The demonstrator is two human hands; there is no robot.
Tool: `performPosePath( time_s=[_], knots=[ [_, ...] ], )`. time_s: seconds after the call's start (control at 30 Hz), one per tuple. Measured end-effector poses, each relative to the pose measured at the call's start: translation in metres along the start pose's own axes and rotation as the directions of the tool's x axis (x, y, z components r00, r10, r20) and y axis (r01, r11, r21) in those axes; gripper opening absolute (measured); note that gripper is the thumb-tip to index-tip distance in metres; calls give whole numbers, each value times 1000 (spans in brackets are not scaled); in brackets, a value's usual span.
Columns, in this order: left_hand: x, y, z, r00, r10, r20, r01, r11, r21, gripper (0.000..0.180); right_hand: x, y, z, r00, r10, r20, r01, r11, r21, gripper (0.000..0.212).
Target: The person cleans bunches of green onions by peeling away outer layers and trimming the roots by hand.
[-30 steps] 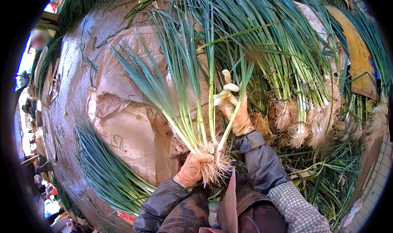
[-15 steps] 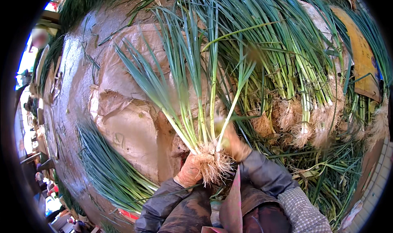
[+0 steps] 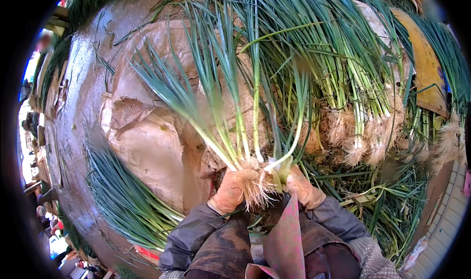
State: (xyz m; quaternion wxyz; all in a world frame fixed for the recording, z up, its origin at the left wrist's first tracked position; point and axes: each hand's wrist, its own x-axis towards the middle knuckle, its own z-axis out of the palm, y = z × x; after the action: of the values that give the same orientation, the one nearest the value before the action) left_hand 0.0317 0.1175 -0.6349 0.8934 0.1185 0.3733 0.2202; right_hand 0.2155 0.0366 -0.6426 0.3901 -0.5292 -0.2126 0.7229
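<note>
My left hand (image 3: 229,190) is closed around the lower end of a fanned bunch of green onions (image 3: 208,137), its pale stringy roots (image 3: 257,188) hanging beside the fingers above my lap. The green tops point away from me. On the bunch's right side my right hand (image 3: 303,188) is closed on a pale green, loose outer leaf (image 3: 283,170) near the root end. One stalk there bends out to the right. My right fingertips are partly hidden by the leaf.
A large heap of green onions (image 3: 338,78) with bushy roots lies at the right. Loose leaf scraps (image 3: 392,205) cover the ground near my right arm. A crumpled tan sack (image 3: 152,151) lies ahead, and another onion bundle (image 3: 125,195) rests at left on the wet floor (image 3: 81,132).
My right hand has moved right and down, drawing the pale green leaf away from the roots. The right-hand stalk now bows outward. My left hand still holds the bunch.
</note>
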Motion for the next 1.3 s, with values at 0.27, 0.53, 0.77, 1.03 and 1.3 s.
performPosePath(
  time_s=[0.27,0.53,0.77,1.03,1.3],
  knots=[
    [3,3,18,992,-20,-128,34,993,109,26,-116,-20,-68,841,-25,-540,-527,184,-830,73],
    [6,9,30,991,-126,-40,129,989,70,34,-19,-70,-45,892,-212,-400,102,955,-279,46],
    [11,7,40,973,-204,111,192,975,110,38,-13,-34,-8,886,-282,-367,243,959,-148,34],
    [12,0,39,993,-46,110,-5,903,429,21,-72,-15,-1,878,-475,58,136,132,-982,27],
    [13,2,45,922,-299,248,197,911,363,18,-57,-58,-36,983,34,-178,-49,996,-79,66]
  ],
)
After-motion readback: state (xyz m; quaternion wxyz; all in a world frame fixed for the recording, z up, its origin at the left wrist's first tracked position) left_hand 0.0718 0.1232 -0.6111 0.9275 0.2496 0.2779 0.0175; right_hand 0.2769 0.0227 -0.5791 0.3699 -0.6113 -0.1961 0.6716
